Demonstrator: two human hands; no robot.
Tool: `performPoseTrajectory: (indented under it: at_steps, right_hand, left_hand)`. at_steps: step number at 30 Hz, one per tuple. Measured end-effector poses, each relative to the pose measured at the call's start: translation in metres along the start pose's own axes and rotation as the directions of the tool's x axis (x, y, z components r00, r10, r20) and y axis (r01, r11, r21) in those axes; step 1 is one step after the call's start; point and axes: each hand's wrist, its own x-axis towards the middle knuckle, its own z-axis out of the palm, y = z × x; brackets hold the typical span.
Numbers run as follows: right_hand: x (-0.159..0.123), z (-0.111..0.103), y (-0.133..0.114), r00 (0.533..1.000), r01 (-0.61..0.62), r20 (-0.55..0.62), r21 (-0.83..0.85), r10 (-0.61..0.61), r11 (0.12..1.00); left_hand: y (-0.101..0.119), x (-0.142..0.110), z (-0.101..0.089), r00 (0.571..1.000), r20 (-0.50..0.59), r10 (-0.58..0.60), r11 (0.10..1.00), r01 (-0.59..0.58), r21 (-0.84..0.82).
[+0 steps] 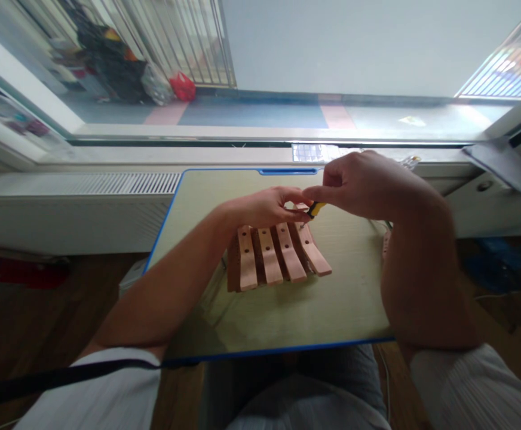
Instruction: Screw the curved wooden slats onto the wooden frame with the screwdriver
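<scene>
A small screwdriver [316, 209] with a yellow and black handle stands tilted over the wooden pieces. My right hand [354, 182] grips the top of its handle from above, fingers closed. From the left, my left hand [282, 204] reaches in with curved fingers, their tips closed at the dark lower part of the screwdriver. The tip meets a small screw [302, 226] at the upper end of the rightmost wooden slat [316, 258]. This slat sits at a slant. Several pale slats with dark holes, among them the leftmost slat [248, 266], lie across a darker brown wooden base [233, 269].
Beneath it all is a light folding table [345, 304] with a blue edge. A blister-like silver sheet [314, 153] lies on the windowsill behind. To the left is a white radiator [85, 215]. Another small wooden piece [386, 243] shows partly beside my right forearm.
</scene>
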Motion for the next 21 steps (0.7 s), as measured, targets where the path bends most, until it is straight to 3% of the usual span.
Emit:
performPoseTrajectory:
  at_steps: [5,7,17,21]
  right_hand:
    - [-0.008,-0.008,0.002,0.98,0.182,0.047,0.144,-0.191,0.973]
    - [-0.01,-0.009,0.002,0.975,0.202,0.067,0.137,-0.213,0.97]
    - [0.004,0.003,-0.005,0.999,-0.053,0.004,-0.008,0.053,0.999]
    - [0.005,0.003,-0.004,0.999,-0.042,0.006,0.008,0.042,0.999]
  left_hand:
    - [0.0,0.001,-0.002,0.999,0.029,0.044,0.998,-0.046,0.042]
    - [0.0,0.0,-0.003,0.998,0.04,0.056,0.997,-0.058,0.054]
    - [0.002,-0.002,-0.003,0.998,0.044,0.048,0.995,-0.052,0.087]
    - [0.002,0.0,-0.002,0.999,0.051,0.017,0.998,-0.02,0.058]
